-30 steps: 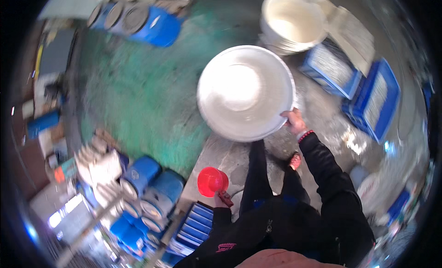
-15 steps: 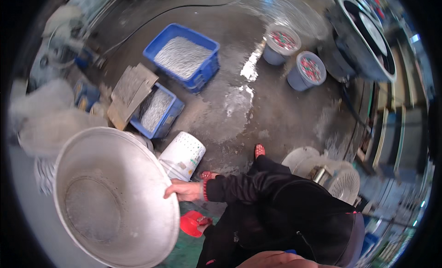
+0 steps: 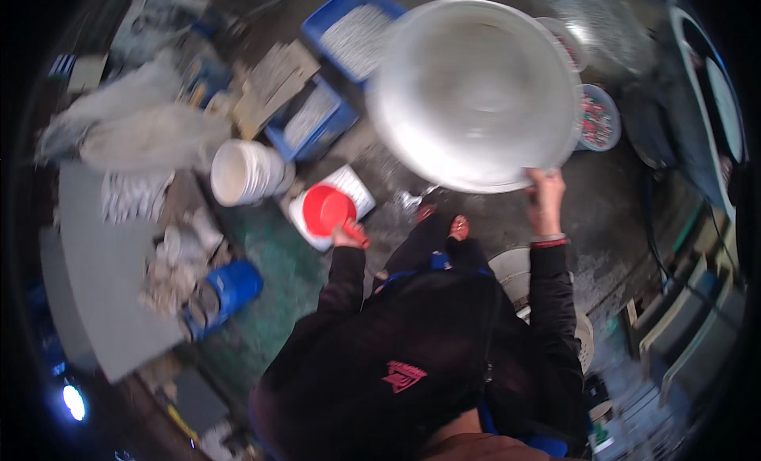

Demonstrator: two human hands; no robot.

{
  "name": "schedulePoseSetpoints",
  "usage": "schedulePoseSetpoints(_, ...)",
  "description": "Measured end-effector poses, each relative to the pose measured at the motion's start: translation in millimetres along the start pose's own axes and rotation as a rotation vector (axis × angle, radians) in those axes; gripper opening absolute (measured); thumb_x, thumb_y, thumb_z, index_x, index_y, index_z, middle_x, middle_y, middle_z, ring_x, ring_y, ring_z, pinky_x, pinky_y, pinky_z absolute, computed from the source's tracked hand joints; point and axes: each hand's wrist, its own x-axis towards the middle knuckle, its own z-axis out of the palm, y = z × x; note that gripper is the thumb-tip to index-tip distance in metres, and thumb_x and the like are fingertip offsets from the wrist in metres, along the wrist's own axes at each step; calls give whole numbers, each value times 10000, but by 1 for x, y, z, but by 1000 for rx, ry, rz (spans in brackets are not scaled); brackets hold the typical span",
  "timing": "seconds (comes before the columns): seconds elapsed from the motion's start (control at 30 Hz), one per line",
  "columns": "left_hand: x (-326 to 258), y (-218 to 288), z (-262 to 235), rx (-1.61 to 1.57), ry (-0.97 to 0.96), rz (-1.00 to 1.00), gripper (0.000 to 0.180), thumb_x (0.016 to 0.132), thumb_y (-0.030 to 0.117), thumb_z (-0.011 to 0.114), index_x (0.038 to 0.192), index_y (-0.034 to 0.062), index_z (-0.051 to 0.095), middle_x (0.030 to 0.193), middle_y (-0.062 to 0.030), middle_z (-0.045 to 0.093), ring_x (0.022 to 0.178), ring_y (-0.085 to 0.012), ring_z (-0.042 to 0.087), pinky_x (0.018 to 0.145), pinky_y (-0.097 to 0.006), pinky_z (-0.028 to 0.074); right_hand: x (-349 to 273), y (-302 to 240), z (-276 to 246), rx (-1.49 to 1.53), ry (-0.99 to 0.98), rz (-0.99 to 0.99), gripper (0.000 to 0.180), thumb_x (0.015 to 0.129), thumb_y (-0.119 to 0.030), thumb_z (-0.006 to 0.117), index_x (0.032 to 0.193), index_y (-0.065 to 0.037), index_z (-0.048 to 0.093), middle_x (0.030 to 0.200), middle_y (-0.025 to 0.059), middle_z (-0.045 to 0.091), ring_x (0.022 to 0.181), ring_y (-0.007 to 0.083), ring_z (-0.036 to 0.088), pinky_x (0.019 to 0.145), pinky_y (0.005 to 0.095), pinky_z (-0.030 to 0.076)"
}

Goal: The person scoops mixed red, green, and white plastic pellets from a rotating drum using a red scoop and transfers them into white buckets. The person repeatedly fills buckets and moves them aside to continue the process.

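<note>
While silver basin [image 3: 476, 96] mouth toward view, red scoop [image 3: 326, 210] diagonal, handle lower right

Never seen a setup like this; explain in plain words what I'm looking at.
There is no machine here: these are a person's own bare hands. All the pictures come from one wide fisheye camera, the left of two worn on the head, looking down, so straight edges bend near the rim. The dark-sleeved arms are the wearer's.

The right hand grips the rim of a large silvery basin. The left hand holds a small red scoop by its handle.

On the floor around them are blue crates with pale contents, too blurred to identify, a stack of white buckets and blue barrels.
</note>
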Motion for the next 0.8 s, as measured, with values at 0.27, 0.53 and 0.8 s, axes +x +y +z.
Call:
schedulePoseSetpoints(0.27,-6,-32,-101,-53,168,-101,268,803,318,465,626,122,413,536,-21,435,434,-183,382,414,-303,331,139,119,-112,130,213,288,334,747,-118,555,1067,-40,501,957,103,540,830,283,597,672,414,552)
schedulePoseSetpoints(0.53,-41,-41,-94,-47,605,-462,225,801,314,532,686,128,480,569,10,491,503,-135,499,461,-269,420,243,269,-117,-322,80,191,334,720,-78,601,1019,-6,471,1142,297,414,1015,467,465,711,565,531)
schedulePoseSetpoints(0.8,16,-22,124,813,508,-95,113,817,151,463,765,51,476,585,-36,473,467,-143,458,417,-254,392,224,214,-174,558,645,614,449,653,-5,568,1093,2,476,1094,187,511,1035,364,502,805,554,484)
